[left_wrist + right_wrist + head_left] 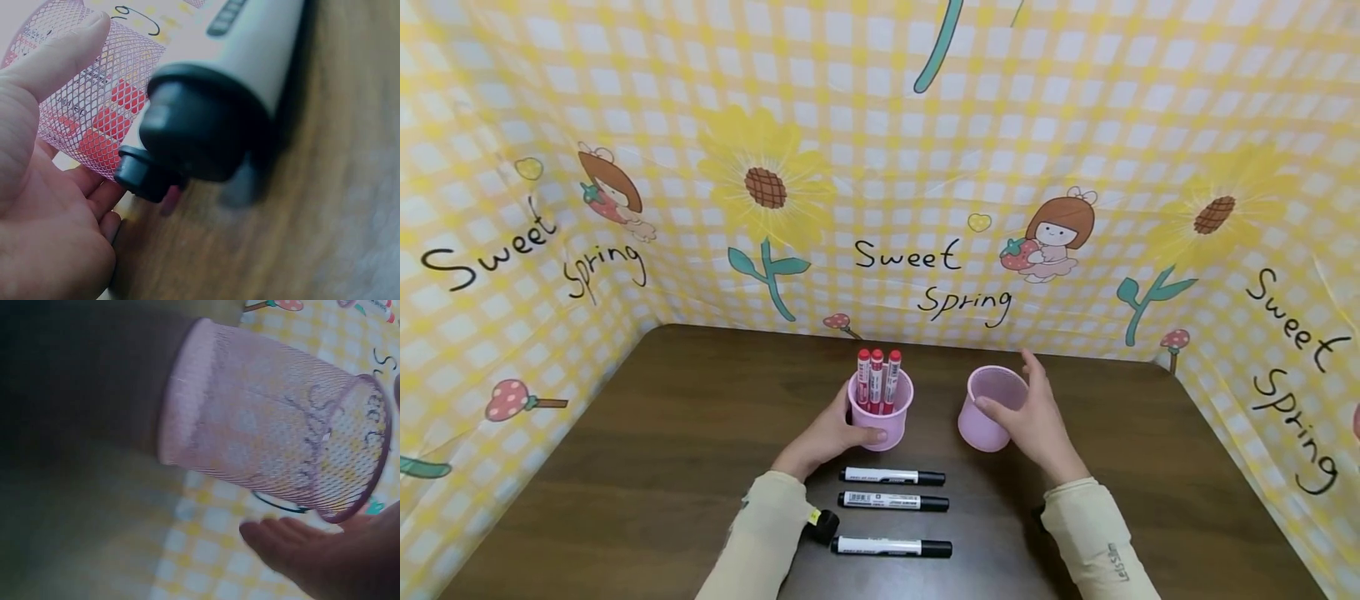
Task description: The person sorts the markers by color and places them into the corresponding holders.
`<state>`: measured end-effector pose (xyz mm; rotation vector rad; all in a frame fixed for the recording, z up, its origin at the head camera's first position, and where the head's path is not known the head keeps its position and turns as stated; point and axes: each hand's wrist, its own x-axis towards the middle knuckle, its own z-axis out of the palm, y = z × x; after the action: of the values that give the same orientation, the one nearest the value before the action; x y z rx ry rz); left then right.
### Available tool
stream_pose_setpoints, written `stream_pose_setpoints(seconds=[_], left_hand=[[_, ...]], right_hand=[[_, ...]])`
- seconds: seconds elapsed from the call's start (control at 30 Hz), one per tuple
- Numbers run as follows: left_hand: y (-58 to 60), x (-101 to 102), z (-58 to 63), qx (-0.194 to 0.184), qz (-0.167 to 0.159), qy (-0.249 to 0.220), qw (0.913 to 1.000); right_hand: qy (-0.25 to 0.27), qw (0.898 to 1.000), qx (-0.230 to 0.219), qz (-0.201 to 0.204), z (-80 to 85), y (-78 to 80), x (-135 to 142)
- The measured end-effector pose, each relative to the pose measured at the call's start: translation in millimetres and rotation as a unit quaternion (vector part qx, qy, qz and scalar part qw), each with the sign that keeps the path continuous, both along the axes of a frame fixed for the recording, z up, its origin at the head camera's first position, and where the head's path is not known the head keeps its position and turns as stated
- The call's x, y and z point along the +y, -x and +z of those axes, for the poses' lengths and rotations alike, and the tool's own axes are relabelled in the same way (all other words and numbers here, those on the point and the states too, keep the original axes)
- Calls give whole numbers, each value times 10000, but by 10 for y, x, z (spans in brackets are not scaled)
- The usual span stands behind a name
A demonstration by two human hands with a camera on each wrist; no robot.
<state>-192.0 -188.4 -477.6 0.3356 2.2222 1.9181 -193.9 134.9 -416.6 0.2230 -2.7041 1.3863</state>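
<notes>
Wood-grain tabletop; yellow-checked cloth walling three sides. Left hand grasps mesh cup holding red markers. Right hand spread loosely at second cup.

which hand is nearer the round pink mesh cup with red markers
Left. The left hand holds that cup; the right hand is to its right, by another pink mesh cup.

In the head view, cannot read fine print on the black-capped markers at lower centre or see the lower ends of the red markers inside the left pink cup. Can see the left hand only partly, cut by the left-wrist view's left edge.
</notes>
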Motion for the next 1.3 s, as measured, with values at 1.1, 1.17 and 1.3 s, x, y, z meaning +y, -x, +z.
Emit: stream_pose_setpoints(seconds=[1.1,1.17,1.3], left_hand=[[1,-88,32,94,-328,118,9993],[-34,-138,46,27,-302,94,9995],[-136,-246,68,-359,-152,-121,9992]], right_hand=[[2000,9593,-804,1826,-422,228,350],[2090,9567,-817,1856,-430,230,337],[2082,9591,-899,1695,-441,218,318]])
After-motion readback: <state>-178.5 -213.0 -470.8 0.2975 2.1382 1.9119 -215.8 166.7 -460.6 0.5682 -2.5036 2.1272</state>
